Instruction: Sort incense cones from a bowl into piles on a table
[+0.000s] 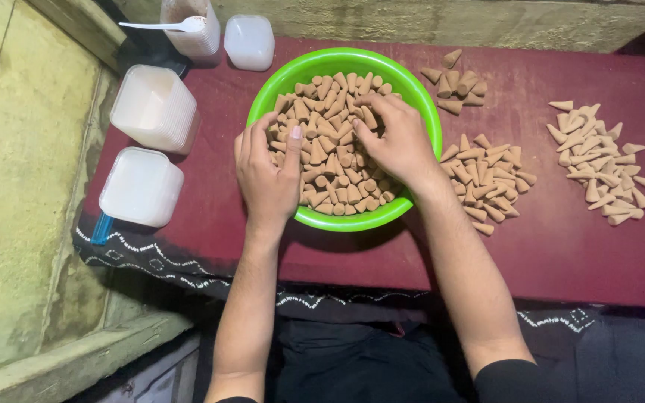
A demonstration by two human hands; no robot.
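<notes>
Dark red cloth-covered table (561,254) spans the view, edge trimmed in black with white pattern at the near side. Green bowl (337,61) sits centre-far on the table, filled with small tan cones (330,160). Both forearms reach in from the near edge, bare, roughly parallel, the right one angled slightly leftward. Left hand (266,175) lies palm-down over the left part of the bowl, fingers loosely curled onto the cones, thumb raised; it rests among them, and whether it grasps any cannot be told. Right hand (397,142) lies palm-down over the right part of the bowl, fingers bent and pressed into the cones, thumb tucked inward; fingertips are hidden, so a grasp cannot be confirmed. Right of the bowl, three loose heaps of cones on the cloth: a far-right heap (599,160), a heap just beside the bowl (487,179), a small far heap (453,82). Left of the bowl: stacks of white plastic containers (151,108), one more at the near left (141,186), and a white spoon (162,25) resting on a far tub.
</notes>
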